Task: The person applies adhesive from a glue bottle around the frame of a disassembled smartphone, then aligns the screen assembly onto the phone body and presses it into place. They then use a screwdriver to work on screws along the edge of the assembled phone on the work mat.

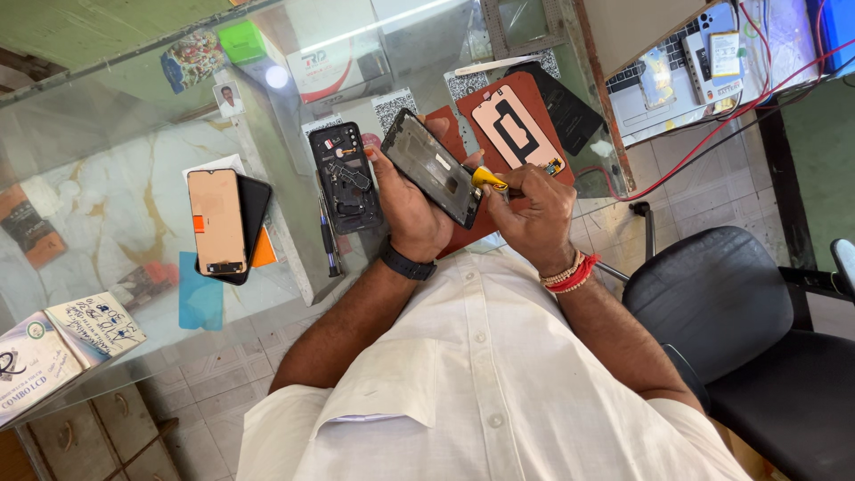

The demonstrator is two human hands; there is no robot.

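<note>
Here, step in hand: the left hand (pixel 411 209) holds a dark phone frame (pixel 434 167) up above the glass tabletop (pixel 107 160), while the right hand (pixel 534 214) works a yellow-handled tool (pixel 490 179) against the frame's lower right end.
Left fingers: curled shut around the phone frame, thumb on one long edge, the other fingers behind it.
Right fingers: closed tight on the tool, pinching it near its tip.
Doing it well: I judge the frame needs a firm grip by its edges only, so the flat face stays untouched; the tool should press lightly and stay low, since a slip could scratch the face or jab the holding hand.
Where the frame is: in the air, in front of the chest, between both hands, well apart from the opened phone back (pixel 346 176) lying on the tabletop.
Long axis: it runs from upper left to lower right in the view.
Pointing: the flat face tilts up toward the camera; which end is the top, I cannot tell.
Nearby: 1 loose screen (pixel 216 221) lies flat to the left.
</note>
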